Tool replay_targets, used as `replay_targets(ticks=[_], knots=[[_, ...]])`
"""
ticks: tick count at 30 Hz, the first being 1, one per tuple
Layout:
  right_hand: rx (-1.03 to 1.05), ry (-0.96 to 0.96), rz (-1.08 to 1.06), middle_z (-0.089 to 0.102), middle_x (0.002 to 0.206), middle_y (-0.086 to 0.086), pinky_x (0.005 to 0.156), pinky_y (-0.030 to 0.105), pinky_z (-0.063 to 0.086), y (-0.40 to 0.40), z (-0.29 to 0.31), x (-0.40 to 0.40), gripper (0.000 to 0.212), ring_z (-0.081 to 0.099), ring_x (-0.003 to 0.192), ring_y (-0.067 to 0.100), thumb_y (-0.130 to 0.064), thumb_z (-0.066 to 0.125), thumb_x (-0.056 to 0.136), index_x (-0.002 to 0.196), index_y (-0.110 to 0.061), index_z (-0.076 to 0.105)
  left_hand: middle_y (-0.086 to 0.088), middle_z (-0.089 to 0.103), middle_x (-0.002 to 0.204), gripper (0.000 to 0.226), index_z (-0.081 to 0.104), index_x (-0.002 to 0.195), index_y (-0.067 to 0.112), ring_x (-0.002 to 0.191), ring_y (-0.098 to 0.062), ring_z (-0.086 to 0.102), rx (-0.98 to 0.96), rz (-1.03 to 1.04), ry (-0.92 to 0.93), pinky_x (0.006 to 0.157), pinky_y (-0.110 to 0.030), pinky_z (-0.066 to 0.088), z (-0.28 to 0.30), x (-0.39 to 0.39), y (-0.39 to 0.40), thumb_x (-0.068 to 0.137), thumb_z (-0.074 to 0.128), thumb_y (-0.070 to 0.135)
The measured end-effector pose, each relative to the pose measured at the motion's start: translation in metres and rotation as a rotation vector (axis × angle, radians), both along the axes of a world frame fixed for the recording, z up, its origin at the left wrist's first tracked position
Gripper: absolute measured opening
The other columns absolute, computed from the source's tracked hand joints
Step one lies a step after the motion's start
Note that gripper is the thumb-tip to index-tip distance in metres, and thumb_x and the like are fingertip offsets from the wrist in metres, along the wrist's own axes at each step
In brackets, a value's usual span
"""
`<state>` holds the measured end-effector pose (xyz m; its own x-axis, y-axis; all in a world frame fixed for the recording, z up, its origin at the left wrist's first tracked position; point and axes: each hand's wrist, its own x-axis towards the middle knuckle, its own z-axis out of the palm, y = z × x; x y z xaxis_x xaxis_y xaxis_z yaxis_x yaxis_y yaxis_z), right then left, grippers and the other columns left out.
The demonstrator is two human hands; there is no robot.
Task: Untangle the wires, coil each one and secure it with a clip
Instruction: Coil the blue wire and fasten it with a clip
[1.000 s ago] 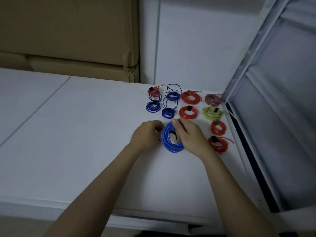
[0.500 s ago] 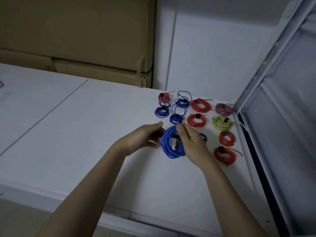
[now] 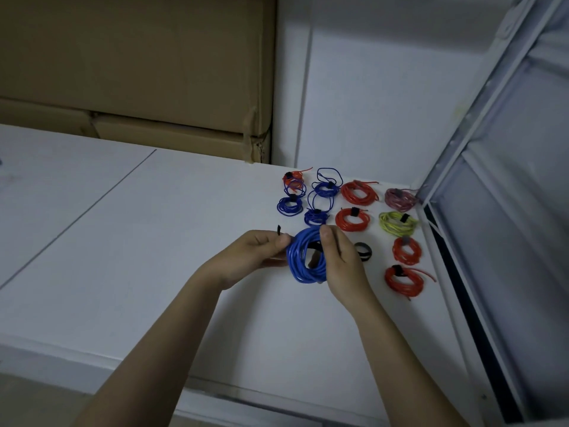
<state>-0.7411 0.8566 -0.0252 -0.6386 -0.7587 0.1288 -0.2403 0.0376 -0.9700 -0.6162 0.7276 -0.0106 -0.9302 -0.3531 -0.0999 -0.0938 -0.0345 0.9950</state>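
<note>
Blue wire coil (image 3: 303, 263) stood upright above the white table (image 3: 154, 241), gripped by the right hand (image 3: 338, 260). The left hand (image 3: 255, 254) pinched a black strap (image 3: 279, 232) against the coil.

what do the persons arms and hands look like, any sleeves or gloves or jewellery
Both forearms are bare up to the bottom edge of the picture, with no sleeve in view. The left hand and the right hand wear no gloves. No ring, watch or wristband shows on either one, and there are no markings visible on the arms.

left: bare table (image 3: 129, 241) | right: coiled wires (image 3: 354, 208), window frame (image 3: 455, 257)
</note>
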Motion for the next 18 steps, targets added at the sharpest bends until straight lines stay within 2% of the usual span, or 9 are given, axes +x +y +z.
replay_targets(ticks=[4, 7, 12, 15, 18], knots=[[0.009, 0.002, -0.012, 0.062, 0.083, -0.01, 0.068, 0.012, 0.045, 0.0, -0.002, 0.002, 0.024, 0.057, 0.074, -0.004, -0.036, 0.036, 0.101, 0.092, -0.029, 0.057, -0.005, 0.073, 0.105, 0.046, 0.07, 0.106, 0.011, 0.098, -0.019, 0.069, 0.002, 0.088, -0.029, 0.082, -0.021, 0.054, -0.001, -0.01, 0.004, 0.093, 0.041, 0.044], [0.021, 0.001, -0.022, 0.064, 0.084, -0.01, 0.071, 0.017, 0.049, -0.001, -0.004, 0.002, 0.023, 0.06, 0.078, 0.0, -0.036, 0.037, 0.101, 0.092, -0.03, 0.057, -0.008, 0.072, 0.101, 0.048, 0.068, 0.103, 0.009, 0.093, -0.02, 0.069, 0.038, 0.113, -0.041, 0.082, -0.025, 0.055, -0.005, -0.017, 0.008, 0.096, 0.038, 0.046], [0.075, 0.082, -0.048, 0.061, 0.077, -0.008, 0.064, 0.022, 0.047, 0.001, -0.009, 0.001, 0.025, 0.056, 0.067, 0.003, -0.04, 0.037, 0.1, 0.096, -0.026, 0.057, -0.007, 0.071, 0.082, 0.054, 0.069, 0.091, 0.002, 0.079, -0.016, 0.068, 0.152, 0.177, -0.074, 0.071, -0.02, 0.054, -0.008, -0.028, 0.014, 0.08, 0.052, 0.052], [0.076, 0.1, -0.078, 0.061, 0.076, -0.007, 0.065, 0.026, 0.048, 0.003, -0.012, 0.0, 0.027, 0.057, 0.066, 0.005, -0.041, 0.036, 0.099, 0.1, -0.025, 0.057, -0.011, 0.07, 0.088, 0.068, 0.067, 0.102, -0.006, 0.082, -0.018, 0.066, 0.212, 0.199, -0.109, 0.076, -0.024, 0.055, -0.012, -0.032, 0.014, 0.076, 0.055, 0.055], [0.072, 0.089, -0.085, 0.062, 0.079, -0.007, 0.066, 0.025, 0.049, 0.004, -0.013, -0.001, 0.024, 0.058, 0.069, 0.003, -0.04, 0.036, 0.1, 0.098, -0.027, 0.056, -0.01, 0.071, 0.096, 0.062, 0.069, 0.1, 0.003, 0.088, -0.019, 0.066, 0.285, 0.14, -0.119, 0.085, -0.03, 0.053, -0.011, -0.032, 0.013, 0.078, 0.05, 0.058]])
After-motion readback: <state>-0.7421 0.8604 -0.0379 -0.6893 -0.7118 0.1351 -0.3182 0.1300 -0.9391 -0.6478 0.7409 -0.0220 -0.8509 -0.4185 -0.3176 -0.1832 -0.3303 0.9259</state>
